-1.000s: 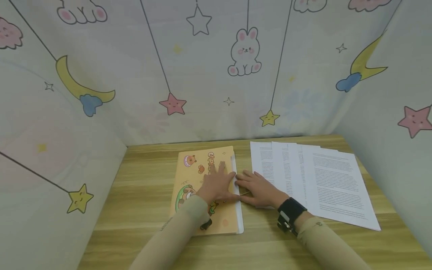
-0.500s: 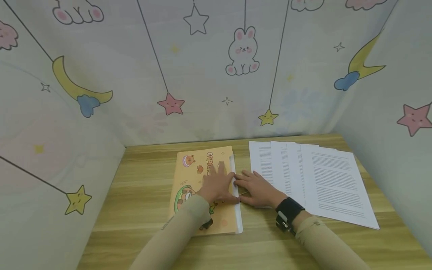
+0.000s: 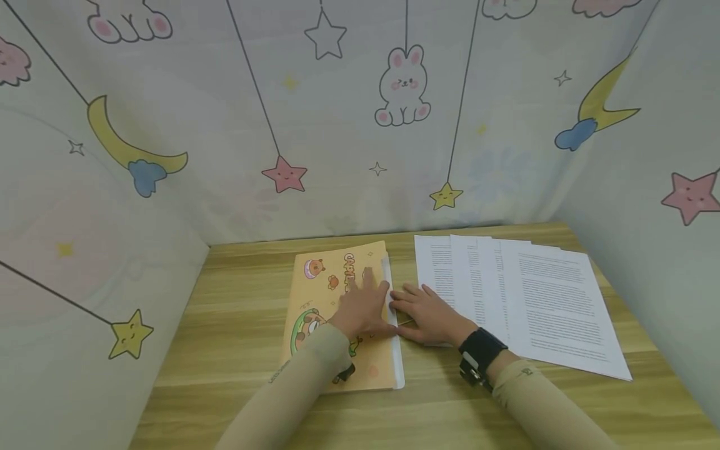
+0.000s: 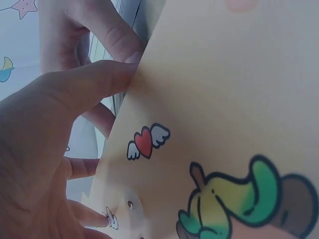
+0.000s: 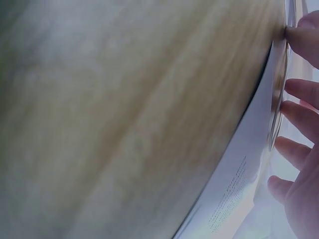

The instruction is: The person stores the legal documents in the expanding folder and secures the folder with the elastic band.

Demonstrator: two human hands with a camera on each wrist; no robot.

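An orange file folder (image 3: 374, 372) with cartoon capybaras lies on the table, a pale strip showing along its right edge. My left hand (image 3: 364, 310) rests on its cover with the fingers spread. In the left wrist view, the left thumb (image 4: 99, 82) lies at the folder's edge, close to the right thumb (image 4: 117, 40). My right hand (image 3: 430, 315) has its fingertips against that right edge, the thumb apart from the fingers. In the right wrist view, its fingertips (image 5: 294, 114) line up along a thin edge; whether they pinch anything is unclear.
Several overlapping printed sheets (image 3: 557, 300) lie right of the folder, partly beneath the right hand. The wooden table (image 3: 242, 300) is bounded behind and on both sides by cloth walls (image 3: 337, 125) with cartoon prints. The right wrist wears a black band (image 3: 484, 350).
The left hand's fingers have shifted slightly on the cover, and the folder's far right corner sits a little higher in view. The right hand stays at the edge.
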